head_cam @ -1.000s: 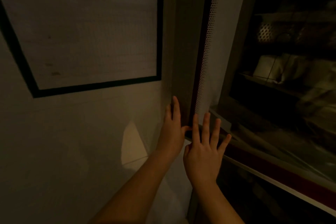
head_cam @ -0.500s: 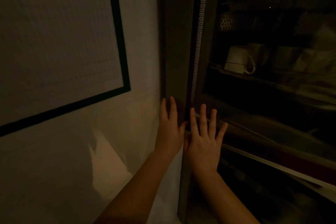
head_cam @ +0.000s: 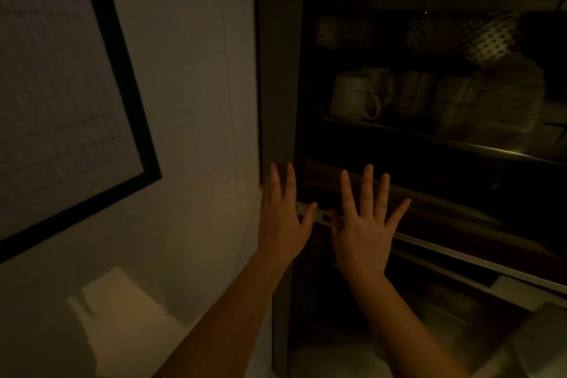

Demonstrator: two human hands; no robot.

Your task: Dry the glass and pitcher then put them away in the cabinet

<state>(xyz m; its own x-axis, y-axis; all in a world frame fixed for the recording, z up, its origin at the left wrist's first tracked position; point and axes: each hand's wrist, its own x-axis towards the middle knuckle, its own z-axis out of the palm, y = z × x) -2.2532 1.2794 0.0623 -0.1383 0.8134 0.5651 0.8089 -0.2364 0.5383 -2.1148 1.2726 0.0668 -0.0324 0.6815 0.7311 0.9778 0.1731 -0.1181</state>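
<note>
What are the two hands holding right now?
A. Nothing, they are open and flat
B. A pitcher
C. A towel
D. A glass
A. The left hand and the right hand are both empty, fingers spread, up against the dark cabinet front.

Dim home kitchen, glass-fronted cabinet (head_cam: 277, 70) with mugs (head_cam: 352, 97) on a shelf, framed picture (head_cam: 116, 64) on wall

A dim cabinet (head_cam: 277, 70) with a matt grey frame and a glossy glass front showing reflections. Inside, a glazed white ceramic mug (head_cam: 352, 97) sits on a shelf (head_cam: 460, 144) edged in shiny metal. Above, what may be perforated metal containers (head_cam: 491, 37). The adjoining wall (head_cam: 190, 70) looks smooth and matt.
</note>
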